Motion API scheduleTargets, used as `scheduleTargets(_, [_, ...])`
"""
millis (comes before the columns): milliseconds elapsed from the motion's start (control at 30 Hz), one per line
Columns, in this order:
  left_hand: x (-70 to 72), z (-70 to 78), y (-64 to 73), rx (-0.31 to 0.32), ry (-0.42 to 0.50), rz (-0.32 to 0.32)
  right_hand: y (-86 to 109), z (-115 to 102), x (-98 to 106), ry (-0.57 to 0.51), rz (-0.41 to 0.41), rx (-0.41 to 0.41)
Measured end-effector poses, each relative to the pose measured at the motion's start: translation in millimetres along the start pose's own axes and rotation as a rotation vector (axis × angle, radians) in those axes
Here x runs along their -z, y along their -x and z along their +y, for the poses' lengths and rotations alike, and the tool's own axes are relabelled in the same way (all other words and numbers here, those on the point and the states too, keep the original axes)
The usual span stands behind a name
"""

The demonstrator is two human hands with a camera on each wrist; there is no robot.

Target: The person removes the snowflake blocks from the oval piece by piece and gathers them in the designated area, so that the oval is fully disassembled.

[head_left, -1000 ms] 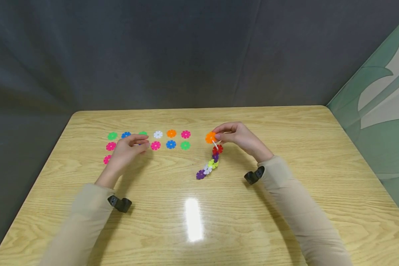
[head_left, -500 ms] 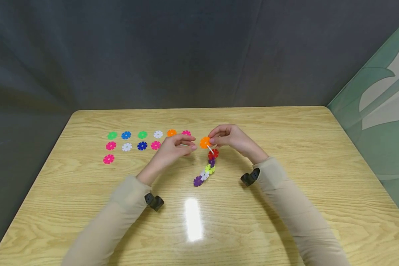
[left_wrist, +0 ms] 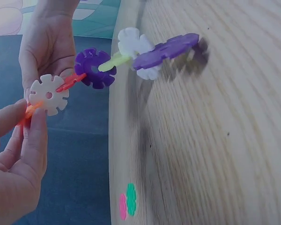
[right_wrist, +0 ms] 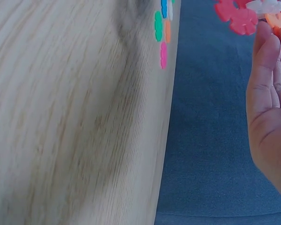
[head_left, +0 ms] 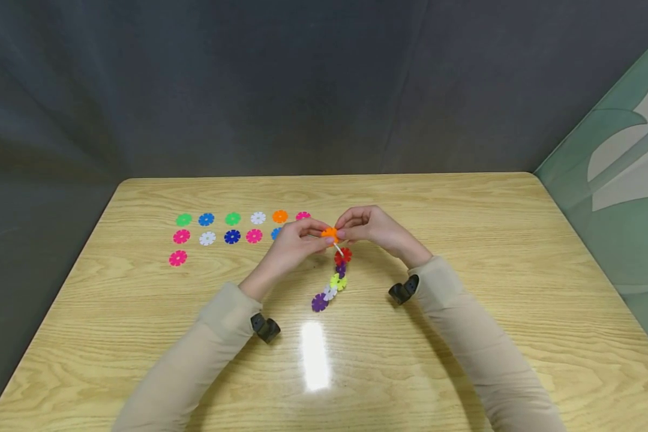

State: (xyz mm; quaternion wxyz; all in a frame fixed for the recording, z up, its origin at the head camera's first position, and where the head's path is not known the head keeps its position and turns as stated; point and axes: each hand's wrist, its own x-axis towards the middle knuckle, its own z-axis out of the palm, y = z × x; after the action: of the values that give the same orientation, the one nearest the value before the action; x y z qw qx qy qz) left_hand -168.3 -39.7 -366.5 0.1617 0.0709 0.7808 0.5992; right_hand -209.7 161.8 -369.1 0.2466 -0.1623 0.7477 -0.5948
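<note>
Above the table, my left hand (head_left: 297, 243) pinches the left side of an orange notched plastic disc (head_left: 330, 234) between thumb and fingers. My right hand (head_left: 375, 231) grips the same disc from the right. From it hangs a chain of interlocking discs: a white one (left_wrist: 49, 95) slotted into the orange, then a red disc (head_left: 343, 256), a purple disc (left_wrist: 94, 68), a yellow-green disc (head_left: 338, 282), another white disc (left_wrist: 133, 44) and a purple end disc (head_left: 320, 302). In the right wrist view the red disc (right_wrist: 239, 18) shows beside my right fingertips.
Loose discs lie in rows at the back left of the wooden table (head_left: 464, 360), among them a green disc (head_left: 183, 219), a dark blue disc (head_left: 232, 236) and a pink disc (head_left: 178, 258). My left hand hides some of them. A dark curtain (head_left: 324, 90) stands behind the table.
My left hand has moved right from over the loose discs to the orange disc and now pinches it. My right hand has shifted slightly left with the chain.
</note>
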Motion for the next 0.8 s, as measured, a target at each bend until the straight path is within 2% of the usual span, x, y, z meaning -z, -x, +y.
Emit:
scheduleTargets(200, [2.7,-0.3,0.6,0.023,-0.012,0.04,3.0,1.3,2.3,0.064,-0.059,-0.021])
scheduleTargets(367, [5.7,-0.9,1.6,0.032,0.03,0.075,4.5,6.0,5.0,0.127,-0.159,-0.056])
scheduleTargets(467, [6.7,-1.5,1.8,0.028,0.062,0.089,4.3,8.4,4.9,0.15,-0.191,-0.086])
scheduleTargets(633, [7.8,0.0,2.9,0.028,0.092,0.102,4.1,9.5,4.5,0.177,-0.154,-0.085])
scheduleTargets(800, [9.1,0.7,2.6,0.027,0.113,0.113,5.7,6.3,5.5,0.13,-0.073,-0.067])
